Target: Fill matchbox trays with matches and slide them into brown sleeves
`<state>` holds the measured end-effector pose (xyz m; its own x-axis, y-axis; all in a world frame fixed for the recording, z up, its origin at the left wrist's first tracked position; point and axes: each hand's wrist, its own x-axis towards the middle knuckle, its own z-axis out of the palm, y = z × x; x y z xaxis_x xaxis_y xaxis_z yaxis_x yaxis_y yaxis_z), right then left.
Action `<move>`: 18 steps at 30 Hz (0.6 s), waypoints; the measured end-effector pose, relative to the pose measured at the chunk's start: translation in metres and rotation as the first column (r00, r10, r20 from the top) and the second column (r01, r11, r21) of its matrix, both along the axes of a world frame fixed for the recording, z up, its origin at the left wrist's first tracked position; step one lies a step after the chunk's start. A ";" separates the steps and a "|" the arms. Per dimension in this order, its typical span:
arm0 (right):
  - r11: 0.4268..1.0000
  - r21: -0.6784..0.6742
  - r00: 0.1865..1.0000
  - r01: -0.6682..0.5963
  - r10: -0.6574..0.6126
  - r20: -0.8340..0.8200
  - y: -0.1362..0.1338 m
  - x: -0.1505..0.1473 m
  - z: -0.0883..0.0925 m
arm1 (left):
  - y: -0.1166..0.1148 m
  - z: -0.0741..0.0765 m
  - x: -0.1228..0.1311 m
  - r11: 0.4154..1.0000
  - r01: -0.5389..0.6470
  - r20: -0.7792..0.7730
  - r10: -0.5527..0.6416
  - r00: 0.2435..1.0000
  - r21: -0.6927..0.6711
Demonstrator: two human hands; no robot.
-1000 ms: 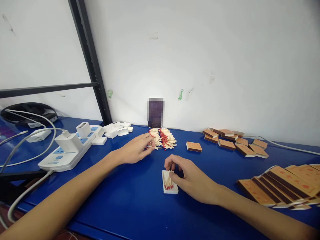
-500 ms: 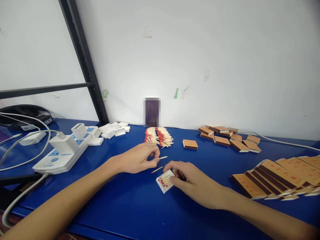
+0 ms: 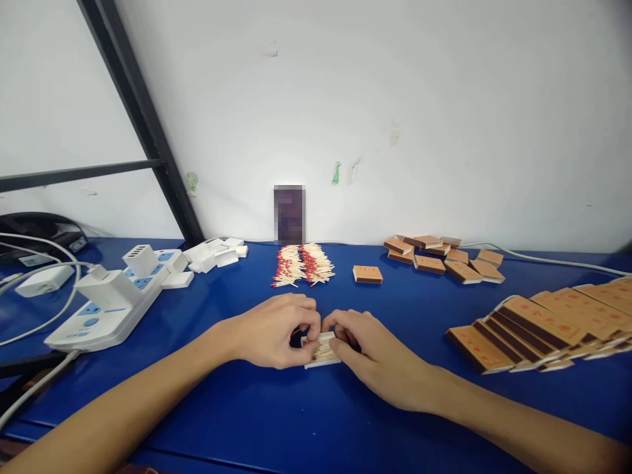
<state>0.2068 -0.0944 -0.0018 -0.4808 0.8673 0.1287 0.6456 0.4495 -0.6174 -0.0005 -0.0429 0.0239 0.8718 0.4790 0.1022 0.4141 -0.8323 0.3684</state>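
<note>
1. Gently does it: the left hand [image 3: 276,336] and the right hand [image 3: 375,349] both pinch the white matchbox tray [image 3: 323,353], which lies on the blue table [image 3: 296,421] between their fingertips.
2. Judging by the grip, level the matches inside the tray with their heads facing one way.
3. The pile of loose matches [image 3: 301,264] lies beyond the knuckles; steady the tray against tipping.

Bare table [image 3: 247,408] between tray [image 3: 323,350], match pile [image 3: 301,265]
</note>
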 end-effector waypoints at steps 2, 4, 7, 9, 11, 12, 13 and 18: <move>1.000 -0.003 1.000 0.005 -0.005 0.008 0.000 -0.001 0.000 | 0.000 0.000 -0.001 1.000 0.001 -0.013 -0.001 1.000 0.001; 1.000 -0.004 1.000 0.012 -0.012 0.011 -0.001 -0.002 0.000 | 0.001 0.001 -0.002 1.000 0.013 -0.016 -0.013 1.000 0.002; 1.000 0.009 1.000 0.016 -0.016 0.013 -0.002 -0.004 0.000 | 0.003 0.000 -0.003 0.999 0.045 -0.016 -0.045 0.999 0.008; 1.000 0.023 1.000 0.008 -0.008 0.016 -0.003 -0.004 0.001 | 0.003 -0.001 -0.003 0.999 0.048 -0.026 -0.047 0.999 0.026; 0.999 0.032 1.000 -0.005 0.004 0.014 -0.004 -0.004 0.002 | 0.003 -0.002 -0.002 0.998 0.040 -0.041 -0.038 0.998 0.043; 0.999 0.033 1.000 -0.009 0.008 0.012 -0.005 -0.004 0.002 | 0.003 -0.001 -0.003 0.998 0.033 -0.042 -0.031 0.999 0.047; 0.999 0.034 1.000 -0.009 0.009 0.014 -0.005 -0.005 0.003 | 0.004 0.000 -0.004 0.999 0.022 -0.042 -0.020 0.999 0.048; 0.990 0.140 0.996 0.023 -0.035 0.079 -0.008 -0.006 0.002 | 0.014 0.013 -0.017 0.997 -0.033 -0.029 0.035 0.999 0.064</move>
<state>0.2008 -0.1027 -0.0001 -0.4695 0.8574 0.2108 0.7049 0.5078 -0.4952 -0.0170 -0.0288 0.0370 0.8581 0.5022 0.1069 0.4531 -0.8386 0.3022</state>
